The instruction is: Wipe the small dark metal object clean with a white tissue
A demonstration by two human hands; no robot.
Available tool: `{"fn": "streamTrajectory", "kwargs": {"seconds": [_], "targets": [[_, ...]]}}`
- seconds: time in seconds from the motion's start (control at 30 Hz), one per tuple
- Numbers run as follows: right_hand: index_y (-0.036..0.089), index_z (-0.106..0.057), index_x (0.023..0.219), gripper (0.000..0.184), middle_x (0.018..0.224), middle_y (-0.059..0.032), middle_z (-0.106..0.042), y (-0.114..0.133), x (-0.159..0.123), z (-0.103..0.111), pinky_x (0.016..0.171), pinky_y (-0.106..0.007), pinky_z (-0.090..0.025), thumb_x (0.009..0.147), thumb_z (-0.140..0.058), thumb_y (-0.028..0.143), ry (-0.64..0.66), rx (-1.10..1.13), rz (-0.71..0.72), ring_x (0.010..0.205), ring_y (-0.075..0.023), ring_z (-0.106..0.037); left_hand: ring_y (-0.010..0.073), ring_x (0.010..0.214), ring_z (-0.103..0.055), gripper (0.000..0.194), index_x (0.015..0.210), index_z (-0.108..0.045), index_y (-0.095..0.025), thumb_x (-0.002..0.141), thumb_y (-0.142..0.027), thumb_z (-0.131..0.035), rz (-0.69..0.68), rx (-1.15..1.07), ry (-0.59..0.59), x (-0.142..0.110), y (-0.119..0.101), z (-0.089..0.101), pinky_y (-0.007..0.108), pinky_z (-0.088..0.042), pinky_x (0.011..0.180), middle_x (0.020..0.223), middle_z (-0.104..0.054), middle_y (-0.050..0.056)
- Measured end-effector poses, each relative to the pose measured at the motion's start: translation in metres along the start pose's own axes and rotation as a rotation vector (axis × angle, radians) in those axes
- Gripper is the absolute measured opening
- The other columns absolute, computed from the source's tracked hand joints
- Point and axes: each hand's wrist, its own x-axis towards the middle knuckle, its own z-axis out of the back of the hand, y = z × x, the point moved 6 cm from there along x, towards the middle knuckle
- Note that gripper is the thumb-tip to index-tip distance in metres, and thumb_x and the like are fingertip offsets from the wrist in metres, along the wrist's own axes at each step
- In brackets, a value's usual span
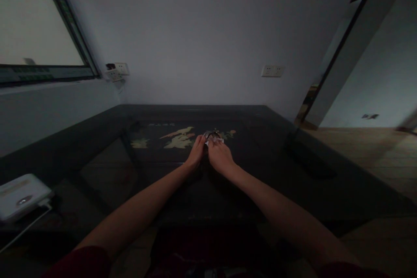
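Both arms stretch forward over the dark glossy table point(169, 200), and the hands meet near its middle. My left hand point(196, 152) is closed against the left side of a small shiny, rounded object point(211, 134), perhaps of glass or metal; its exact kind is hard to make out in the dim light. From the right, my right hand point(221, 156) presses its fingers onto the same object, with a crumpled white tissue-like piece point(222, 140) showing at the fingertips. The fingers cover most of the object's near side.
At the table's left edge lies a white box-shaped device point(22, 195) with a white cable point(24, 232). Bird and flower pictures point(179, 139) decorate the tabletop. Behind it rises a pale wall point(195, 43) with sockets point(273, 71); a window point(39, 21) is at left.
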Motion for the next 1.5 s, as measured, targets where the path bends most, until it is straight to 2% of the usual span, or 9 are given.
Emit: {"fn": "streamTrajectory", "kwargs": {"seconds": [0.27, 0.37, 0.47, 0.63, 0.73, 0.87, 1.0, 1.27, 1.5], "targets": [[0.014, -0.057, 0.114, 0.029, 0.105, -0.0149, -0.07, -0.021, 0.002, 0.004, 0.08, -0.034, -0.049, 0.09, -0.051, 0.028, 0.065, 0.331, -0.086, 0.094, -0.0262, -0.067, 0.0155, 0.079, -0.058, 0.035, 0.096, -0.057, -0.021, 0.082, -0.053, -0.06, 0.039, -0.075, 0.037, 0.002, 0.005, 0.0, 0.023, -0.046, 0.062, 0.089, -0.062, 0.001], [0.012, -0.059, 0.109, 0.025, 0.103, -0.0137, -0.07, -0.026, 0.006, -0.002, 0.081, -0.033, -0.049, 0.088, -0.055, 0.025, 0.031, 0.559, -0.085, 0.095, -0.025, -0.067, 0.0162, 0.082, -0.06, 0.034, 0.097, -0.059, -0.02, 0.083, -0.051, -0.059, 0.057, -0.141, 0.045, 0.005, 0.008, 0.0, 0.026, -0.048, 0.069, 0.092, -0.064, 0.002], [0.011, -0.054, 0.12, 0.035, 0.112, -0.0151, -0.068, -0.02, 0.007, -0.008, 0.087, -0.035, -0.049, 0.088, -0.054, 0.023, -0.002, 0.697, -0.002, 0.101, -0.0244, -0.065, 0.0176, 0.087, -0.061, 0.032, 0.096, -0.061, -0.017, 0.084, -0.046, -0.058, 0.078, -0.227, 0.018, 0.008, 0.008, 0.0, 0.028, -0.048, 0.08, 0.093, -0.067, 0.004], [0.003, -0.038, 0.137, 0.061, 0.135, -0.026, -0.052, -0.003, 0.002, -0.012, 0.105, -0.043, -0.04, 0.083, -0.061, 0.023, -0.038, 0.48, 0.157, 0.127, -0.0294, -0.05, 0.0225, 0.094, -0.064, 0.034, 0.092, -0.064, -0.014, 0.09, -0.043, -0.048, 0.233, -0.299, 0.008, 0.007, 0.009, -0.006, 0.031, -0.049, 0.084, 0.091, -0.07, 0.009], [0.0, -0.042, 0.135, 0.055, 0.14, -0.0281, -0.047, 0.001, 0.001, -0.011, 0.112, -0.043, -0.032, 0.084, -0.058, 0.014, -0.035, 0.234, 0.192, 0.134, -0.0295, -0.043, 0.0225, 0.096, -0.064, 0.031, 0.099, -0.063, -0.014, 0.092, -0.039, -0.047, 0.267, -0.304, 0.0, 0.005, 0.007, -0.008, 0.033, -0.051, 0.082, 0.097, -0.071, 0.009], [-0.004, -0.046, 0.132, 0.043, 0.136, -0.029, -0.051, 0.001, 0.001, -0.007, 0.109, -0.04, -0.035, 0.09, -0.039, 0.003, -0.037, 0.009, 0.109, 0.129, -0.0274, -0.05, 0.0204, 0.093, -0.065, 0.029, 0.104, -0.062, -0.016, 0.091, -0.038, -0.048, 0.261, -0.269, -0.022, 0.004, 0.01, -0.005, 0.032, -0.052, 0.078, 0.101, -0.07, 0.009], [-0.002, -0.05, 0.13, 0.042, 0.127, -0.0258, -0.06, 0.003, -0.001, -0.003, 0.104, -0.039, -0.04, 0.091, -0.035, 0.003, -0.052, -0.095, 0.043, 0.117, -0.0259, -0.058, 0.02, 0.088, -0.064, 0.031, 0.102, -0.061, -0.016, 0.086, -0.043, -0.056, 0.211, -0.222, -0.003, 0.005, 0.014, -0.002, 0.031, -0.052, 0.073, 0.099, -0.069, 0.008], [0.002, -0.057, 0.119, 0.034, 0.11, -0.0223, -0.067, 0.001, -0.001, 0.003, 0.097, -0.037, -0.042, 0.09, -0.041, 0.011, 0.018, -0.02, 0.087, 0.106, -0.0267, -0.062, 0.0172, 0.077, -0.061, 0.033, 0.092, -0.058, -0.018, 0.079, -0.048, -0.063, 0.159, -0.187, 0.003, 0.004, 0.012, 0.001, 0.025, -0.047, 0.06, 0.089, -0.066, 0.004], [0.009, -0.051, 0.128, 0.039, 0.116, -0.0159, -0.066, -0.005, -0.002, 0.005, 0.091, -0.032, -0.045, 0.092, -0.046, 0.023, -0.003, 0.153, 0.054, 0.105, -0.0242, -0.062, 0.0167, 0.084, -0.06, 0.033, 0.092, -0.059, -0.016, 0.082, -0.047, -0.061, 0.072, -0.218, -0.025, 0.009, 0.009, 0.003, 0.027, -0.048, 0.075, 0.089, -0.065, 0.004]]}}
